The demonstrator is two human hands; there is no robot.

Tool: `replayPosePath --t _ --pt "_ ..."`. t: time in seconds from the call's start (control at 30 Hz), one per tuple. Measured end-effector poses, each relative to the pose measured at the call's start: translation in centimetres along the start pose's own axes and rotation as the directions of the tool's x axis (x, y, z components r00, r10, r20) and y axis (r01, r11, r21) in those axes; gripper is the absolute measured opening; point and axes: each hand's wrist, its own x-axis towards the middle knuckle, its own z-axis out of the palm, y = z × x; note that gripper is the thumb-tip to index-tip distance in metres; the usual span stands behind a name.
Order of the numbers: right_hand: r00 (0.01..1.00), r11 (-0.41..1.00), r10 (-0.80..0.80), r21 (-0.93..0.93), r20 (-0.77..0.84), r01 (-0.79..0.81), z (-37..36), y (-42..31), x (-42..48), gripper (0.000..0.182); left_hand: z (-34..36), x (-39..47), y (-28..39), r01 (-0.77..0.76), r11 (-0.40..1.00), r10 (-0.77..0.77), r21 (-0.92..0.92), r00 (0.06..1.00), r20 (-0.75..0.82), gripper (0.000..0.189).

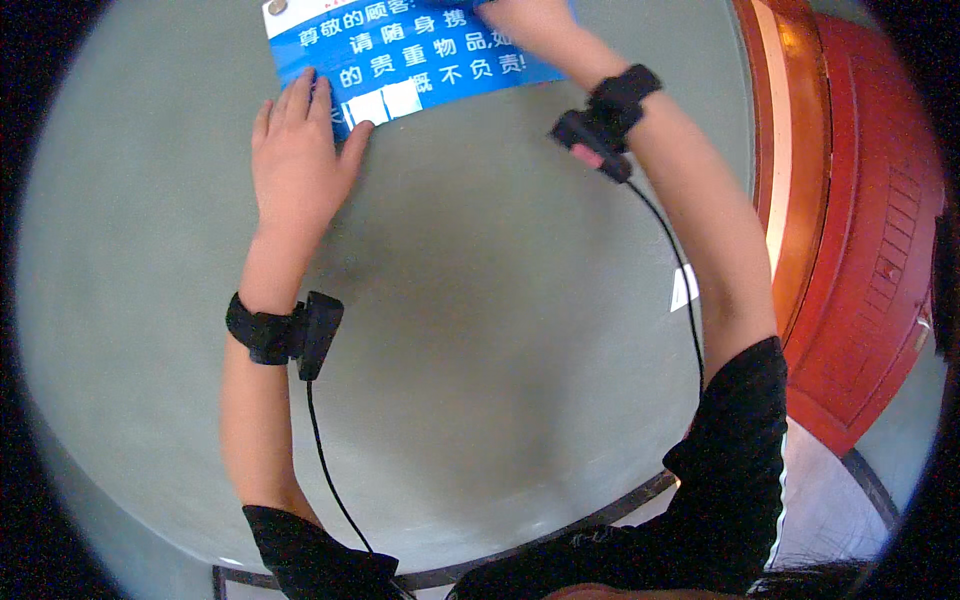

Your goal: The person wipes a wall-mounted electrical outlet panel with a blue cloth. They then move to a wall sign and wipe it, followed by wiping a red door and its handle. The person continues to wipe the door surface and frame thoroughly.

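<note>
A blue sign panel with a white top strip and white lettering is fixed to a grey-green wall. A round metal fastener sits at its upper left corner. My left hand lies flat across the sign's lower left corner, thumb spread along its bottom edge. Beside that thumb, a glossy white patch covers part of the lettering. My right hand is over the sign's upper right part, its fingers partly cut off by the picture's top. Something dark blue shows at those fingers; what it is stays unclear.
On the right stands a red panelled door in a brown frame. A small white label is on the wall behind my right forearm. Black cables run from devices strapped to both wrists. A dark baseboard edges the pale floor.
</note>
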Motion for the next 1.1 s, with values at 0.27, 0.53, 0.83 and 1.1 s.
replayPosePath --t 0.27,0.53,0.83,1.1 --pt "0.999 0.997 -0.047 0.055 0.013 0.046 -3.6 -1.3 2.1 0.082 -3.9 4.2 2.3 0.069 0.995 -0.068 -0.068 0.998 0.009 0.052" --pt "0.995 0.990 -0.084 0.105 -0.044 0.089 -5.4 7.8 3.0 0.085 1.2 10.9 12.4 0.159 0.984 -0.149 0.081 0.983 -0.110 0.066" --pt "0.977 0.955 -0.204 0.231 0.063 0.184 -5.3 14.6 -7.1 0.083 6.5 9.2 17.1 0.128 0.988 -0.131 0.090 0.991 0.029 0.072" --pt "0.996 0.995 -0.067 0.073 -0.060 0.071 -3.4 14.0 -1.4 0.084 6.3 10.1 17.0 0.119 0.992 -0.116 0.030 0.990 -0.077 0.073"
